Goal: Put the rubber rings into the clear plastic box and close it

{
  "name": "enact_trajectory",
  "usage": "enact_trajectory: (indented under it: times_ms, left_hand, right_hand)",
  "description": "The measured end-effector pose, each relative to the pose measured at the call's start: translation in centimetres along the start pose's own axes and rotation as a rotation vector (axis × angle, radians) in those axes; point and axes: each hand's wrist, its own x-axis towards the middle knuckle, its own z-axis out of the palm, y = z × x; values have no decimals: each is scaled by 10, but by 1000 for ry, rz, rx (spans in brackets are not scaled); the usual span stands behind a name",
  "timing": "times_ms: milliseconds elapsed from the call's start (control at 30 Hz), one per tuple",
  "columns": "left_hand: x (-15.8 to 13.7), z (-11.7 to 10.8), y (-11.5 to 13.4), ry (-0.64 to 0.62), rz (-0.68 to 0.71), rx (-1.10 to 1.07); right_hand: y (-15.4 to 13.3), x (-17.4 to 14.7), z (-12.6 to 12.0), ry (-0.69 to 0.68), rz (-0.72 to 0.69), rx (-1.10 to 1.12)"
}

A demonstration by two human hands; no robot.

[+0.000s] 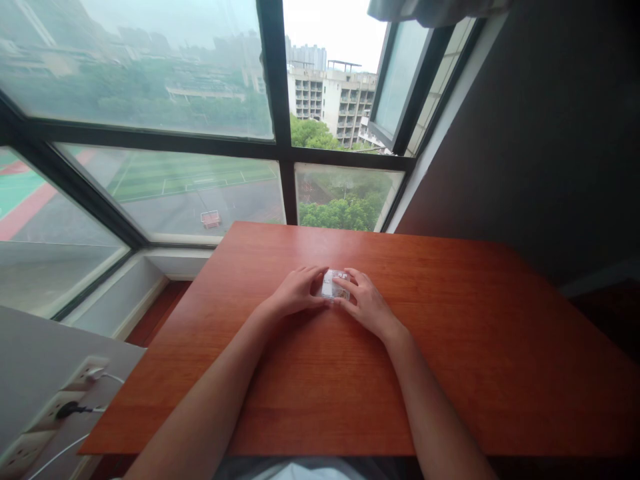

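Observation:
A small, clear, flat box (335, 285) with pale, shiny contents or print rests on the wooden table (320, 373), between my two hands. My left hand (300, 291) curves round its left side, thumb at the near edge and fingertips at the far edge. From the right, my right hand (367, 299) holds it too, with one finger lying across the top and the thumb at the near right corner. What the box contains is too small to make out.
Windows with dark frames stand behind the table, and one pane (405, 80) is swung out. On the left wall are sockets (55, 410) with a white plug, a black plug (70, 409) and cables. A dark wall (500, 133) rises at the right.

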Motion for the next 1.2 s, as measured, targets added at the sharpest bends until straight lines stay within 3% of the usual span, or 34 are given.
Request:
enact_trajectory:
  times_ms: [367, 800, 967, 1200]
  left_hand:
    - [0, -3, -5, -42, 31, -22]
    - [0, 4, -1, -3, 1, 93]
    - [0, 6, 1, 9, -47, 134]
    - [0, 2, 3, 24, -43, 101]
  right_hand:
    - [2, 0, 2, -14, 45, 36]
    - [7, -1, 5, -32, 96, 44]
    - [12, -1, 4, 22, 140, 9]
    - [-10, 0, 18, 176, 254, -125]
